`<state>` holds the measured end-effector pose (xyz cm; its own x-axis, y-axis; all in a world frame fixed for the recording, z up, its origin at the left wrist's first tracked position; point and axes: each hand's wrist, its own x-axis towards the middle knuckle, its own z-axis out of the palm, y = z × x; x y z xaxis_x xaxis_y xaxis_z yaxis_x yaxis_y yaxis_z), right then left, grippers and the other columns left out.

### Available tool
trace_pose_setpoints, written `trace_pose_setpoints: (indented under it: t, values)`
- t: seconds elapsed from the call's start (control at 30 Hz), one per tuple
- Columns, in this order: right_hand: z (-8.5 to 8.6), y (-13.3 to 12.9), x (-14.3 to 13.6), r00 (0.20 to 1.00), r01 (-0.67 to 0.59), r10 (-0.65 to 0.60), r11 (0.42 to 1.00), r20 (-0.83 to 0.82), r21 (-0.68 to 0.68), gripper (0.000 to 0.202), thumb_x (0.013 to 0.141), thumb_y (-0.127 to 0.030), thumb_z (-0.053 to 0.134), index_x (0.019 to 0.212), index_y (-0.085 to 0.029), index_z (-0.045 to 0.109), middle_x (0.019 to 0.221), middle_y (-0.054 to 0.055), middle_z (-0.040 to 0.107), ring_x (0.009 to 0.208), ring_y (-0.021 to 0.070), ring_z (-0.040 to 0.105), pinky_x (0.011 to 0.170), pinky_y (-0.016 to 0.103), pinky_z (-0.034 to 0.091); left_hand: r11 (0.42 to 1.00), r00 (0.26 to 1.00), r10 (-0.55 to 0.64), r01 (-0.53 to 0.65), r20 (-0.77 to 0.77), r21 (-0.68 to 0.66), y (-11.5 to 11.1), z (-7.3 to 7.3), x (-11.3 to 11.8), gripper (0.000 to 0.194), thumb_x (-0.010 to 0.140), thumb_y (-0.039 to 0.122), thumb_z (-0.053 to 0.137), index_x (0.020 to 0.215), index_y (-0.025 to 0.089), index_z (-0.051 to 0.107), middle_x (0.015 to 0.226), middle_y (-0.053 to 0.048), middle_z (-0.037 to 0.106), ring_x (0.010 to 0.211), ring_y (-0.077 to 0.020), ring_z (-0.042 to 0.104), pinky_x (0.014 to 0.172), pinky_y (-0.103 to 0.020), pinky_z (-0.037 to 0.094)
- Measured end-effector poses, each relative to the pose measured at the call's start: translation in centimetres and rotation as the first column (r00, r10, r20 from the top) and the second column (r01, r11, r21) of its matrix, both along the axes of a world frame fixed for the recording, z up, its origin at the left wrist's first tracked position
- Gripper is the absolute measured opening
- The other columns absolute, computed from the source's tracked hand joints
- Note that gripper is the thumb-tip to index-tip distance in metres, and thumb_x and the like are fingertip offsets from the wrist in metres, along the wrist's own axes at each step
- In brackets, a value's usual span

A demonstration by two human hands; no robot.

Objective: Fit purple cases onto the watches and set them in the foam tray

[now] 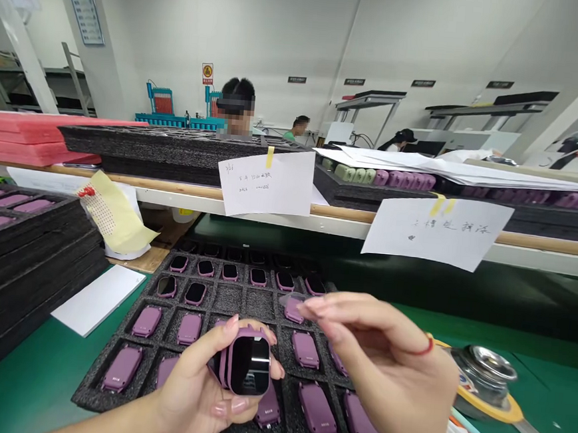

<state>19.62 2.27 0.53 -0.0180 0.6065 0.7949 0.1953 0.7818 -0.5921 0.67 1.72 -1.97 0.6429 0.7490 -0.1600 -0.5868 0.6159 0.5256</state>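
Observation:
My left hand (210, 384) is closed around a purple smartwatch case (250, 361), its glossy black screen turned up towards me. A second purple edge shows just behind that case, so a stacked piece may be in the grip too. My right hand (382, 357), a red band at its wrist, has thumb and fingers pinched together on a thin clear film (290, 300). Beneath both hands lies a black foam tray (101, 368) with rows of pockets. Purple cases rest face down in the near rows, and black-screened ones face up in the far rows.
Stacked black foam trays (37, 290) rise at the left beside a white paper pad (100, 298). At the right are a metal-topped jar (489, 372) and a yellow tape roll (509, 408). A shelf edge (339, 212) with hanging paper notes crosses ahead; people sit beyond it.

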Motion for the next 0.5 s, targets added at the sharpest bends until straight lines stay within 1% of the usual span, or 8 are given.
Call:
trace_pose_setpoints:
  t: [0.07, 0.1, 0.2, 0.27, 0.3, 0.4, 0.43, 0.5]
  values:
    - [0.1, -0.4, 0.1, 0.980, -0.031, -0.001, 0.987, 0.197, 0.158, 0.026, 0.085, -0.002, 0.070, 0.100, -0.023, 0.073, 0.091, 0.001, 0.079, 0.089, 0.0149, 0.076, 0.084, 0.022, 0.063, 1.000, 1.000, 0.003, -0.003, 0.006, -0.001, -0.1, -0.1, 0.0, 0.032, 0.081, 0.044, 0.076, 0.088, 0.013, 0.076, 0.076, -0.010, 0.072, 0.039, -0.0019, 0.048, 0.036, -0.011, 0.020]
    - [0.2, -0.6, 0.1, 0.957, -0.068, 0.006, 0.976, 0.290, 0.205, 0.027, 0.085, -0.002, 0.071, 0.103, -0.021, 0.073, 0.093, 0.003, 0.079, 0.090, 0.0162, 0.076, 0.085, 0.024, 0.063, 1.000, 1.000, 0.007, -0.006, 0.010, -0.008, -0.2, -0.1, -0.1, 0.032, 0.080, 0.044, 0.077, 0.087, 0.013, 0.076, 0.073, -0.008, 0.071, 0.039, -0.0019, 0.048, 0.036, -0.011, 0.020]
    - [0.4, -1.5, -0.2, 0.885, -0.144, 0.006, 0.955, 0.466, 0.261, 0.024, 0.090, -0.006, 0.067, 0.108, -0.019, 0.074, 0.099, 0.006, 0.080, 0.096, 0.0183, 0.075, 0.089, 0.027, 0.062, 1.000, 1.000, 0.011, -0.011, 0.009, -0.028, -0.3, -0.1, -0.2, 0.033, 0.077, 0.045, 0.079, 0.084, 0.014, 0.076, 0.062, -0.002, 0.062, 0.039, -0.0024, 0.047, 0.037, -0.011, 0.020]
    - [0.4, -2.0, -0.6, 0.857, -0.159, -0.003, 0.950, 0.515, 0.269, 0.019, 0.093, -0.009, 0.066, 0.107, -0.018, 0.075, 0.098, 0.005, 0.080, 0.096, 0.0176, 0.075, 0.095, 0.027, 0.059, 0.999, 1.000, 0.012, -0.012, -0.007, -0.034, -0.3, 0.0, -0.3, 0.033, 0.077, 0.046, 0.079, 0.084, 0.014, 0.075, 0.062, -0.001, 0.060, 0.039, -0.0018, 0.045, 0.036, -0.011, 0.020]
    - [0.3, -2.1, -0.9, 0.858, -0.162, -0.004, 0.947, 0.514, 0.277, 0.017, 0.095, -0.012, 0.064, 0.105, -0.018, 0.075, 0.096, 0.004, 0.080, 0.095, 0.0165, 0.075, 0.097, 0.025, 0.057, 0.999, 1.000, 0.013, -0.014, -0.019, -0.040, -0.3, 0.1, -0.3, 0.034, 0.076, 0.047, 0.079, 0.084, 0.014, 0.075, 0.063, -0.001, 0.060, 0.038, -0.0013, 0.044, 0.036, -0.011, 0.020]
    - [-0.1, -2.1, -1.6, 0.896, -0.143, -0.029, 0.926, 0.443, 0.350, 0.023, 0.101, -0.013, 0.052, 0.099, -0.019, 0.075, 0.088, 0.001, 0.080, 0.086, 0.0131, 0.074, 0.092, 0.021, 0.056, 0.998, 0.999, 0.010, -0.012, -0.038, -0.059, -0.4, 0.2, -0.3, 0.038, 0.072, 0.048, 0.081, 0.085, 0.013, 0.073, 0.066, 0.000, 0.058, 0.040, -0.0005, 0.041, 0.036, -0.011, 0.018]
    - [-0.3, -2.0, -1.7, 0.897, -0.132, -0.048, 0.919, 0.439, 0.372, 0.022, 0.101, -0.014, 0.053, 0.098, -0.019, 0.074, 0.086, 0.001, 0.080, 0.084, 0.0133, 0.073, 0.090, 0.023, 0.057, 0.998, 0.999, 0.018, -0.020, -0.042, -0.061, -0.4, 0.2, -0.2, 0.040, 0.071, 0.048, 0.082, 0.086, 0.013, 0.073, 0.065, 0.000, 0.058, 0.040, -0.0005, 0.041, 0.036, -0.011, 0.018]
    - [-0.6, -1.8, -1.9, 0.875, -0.098, -0.103, 0.919, 0.472, 0.381, 0.010, 0.096, -0.020, 0.064, 0.101, -0.019, 0.073, 0.086, 0.002, 0.079, 0.081, 0.0160, 0.071, 0.082, 0.029, 0.057, 0.997, 0.996, 0.061, -0.064, -0.060, -0.037, -0.5, 0.0, -0.1, 0.041, 0.070, 0.049, 0.084, 0.087, 0.014, 0.072, 0.063, 0.002, 0.057, 0.039, -0.0001, 0.039, 0.036, -0.012, 0.017]
